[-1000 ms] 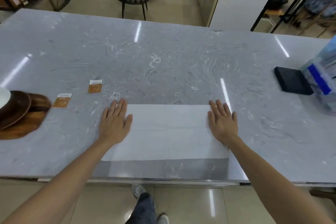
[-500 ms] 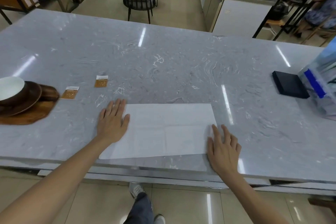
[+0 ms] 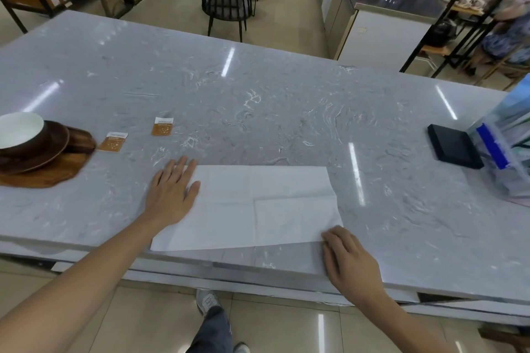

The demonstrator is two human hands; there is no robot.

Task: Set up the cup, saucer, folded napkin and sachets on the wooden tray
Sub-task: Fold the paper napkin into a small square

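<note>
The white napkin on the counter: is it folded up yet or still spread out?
Mostly spread out. The napkin lies flat on the counter as a wide sheet showing only creases; the left hand presses one end, the right hand is at its near corner.

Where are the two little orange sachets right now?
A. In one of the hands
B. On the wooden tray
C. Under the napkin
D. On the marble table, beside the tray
D: both sachets lie flat on the grey marble table, just right of the wooden tray and apart from the white napkin.
</note>
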